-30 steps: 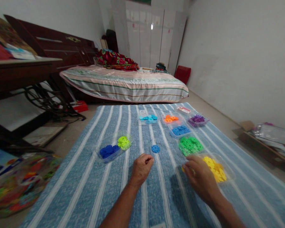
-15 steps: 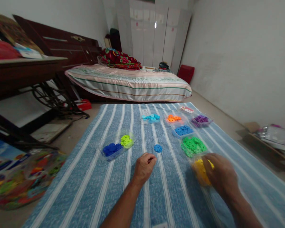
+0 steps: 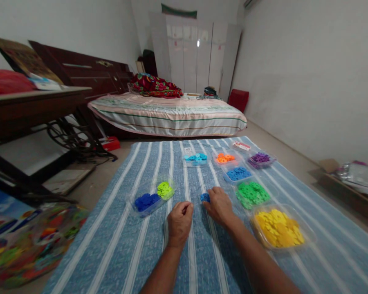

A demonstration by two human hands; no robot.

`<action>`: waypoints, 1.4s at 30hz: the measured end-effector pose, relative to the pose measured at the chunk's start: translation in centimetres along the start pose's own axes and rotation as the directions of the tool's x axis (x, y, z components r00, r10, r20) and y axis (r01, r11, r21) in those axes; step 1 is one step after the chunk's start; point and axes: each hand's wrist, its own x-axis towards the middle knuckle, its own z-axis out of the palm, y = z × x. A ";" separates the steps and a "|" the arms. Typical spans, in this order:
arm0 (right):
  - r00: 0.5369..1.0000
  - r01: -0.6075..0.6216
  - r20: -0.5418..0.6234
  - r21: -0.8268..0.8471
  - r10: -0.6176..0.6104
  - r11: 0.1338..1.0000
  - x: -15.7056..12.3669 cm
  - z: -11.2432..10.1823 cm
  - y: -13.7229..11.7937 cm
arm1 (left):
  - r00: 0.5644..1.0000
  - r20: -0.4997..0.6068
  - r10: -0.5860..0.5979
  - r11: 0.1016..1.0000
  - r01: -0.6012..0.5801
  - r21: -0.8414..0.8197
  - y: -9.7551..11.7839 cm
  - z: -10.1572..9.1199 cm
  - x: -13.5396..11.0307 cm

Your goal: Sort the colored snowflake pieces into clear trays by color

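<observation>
Fingers bent, my right hand (image 3: 219,205) rests on the cloth with its fingertips on a blue snowflake disc (image 3: 205,197), whose left part shows beyond them. My left hand (image 3: 180,222) is closed in a loose fist beside it, thumb against the curled forefinger; its palm is hidden. To the left, a clear box holds dark blue discs (image 3: 147,202) and lime discs (image 3: 164,190). On the right, clear boxes hold yellow discs (image 3: 279,228), green discs (image 3: 252,194) and mid-blue discs (image 3: 238,174).
Farther back are boxes of light blue discs (image 3: 196,159), orange discs (image 3: 225,158) and purple discs (image 3: 259,158). A striped blue cloth (image 3: 110,228) covers the table. Beyond it stands a bed (image 3: 168,116). A sewing-machine table (image 3: 33,98) is at left, a carton (image 3: 352,196) at right.
My right hand has moved left from the yellow discs' box to the blue disc on the cloth. My left hand stays closed near the middle. The camera view has tilted up slightly.
</observation>
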 end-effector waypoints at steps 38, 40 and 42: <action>0.949 -0.110 -0.302 -0.066 0.085 0.992 4.0 -7.2 8.1 | 0.995 0.061 -0.075 0.997 0.076 -0.010 -0.4 -0.1 0.9; 0.935 -0.170 -0.325 -0.058 0.143 0.984 4.7 -7.8 9.1 | 0.995 0.059 -0.075 0.997 0.076 -0.013 -0.4 -0.1 0.9; 0.921 -0.204 -0.346 -0.036 0.179 0.978 5.1 -8.0 9.9 | 0.996 0.058 -0.072 0.997 0.073 -0.015 -0.5 -0.1 0.9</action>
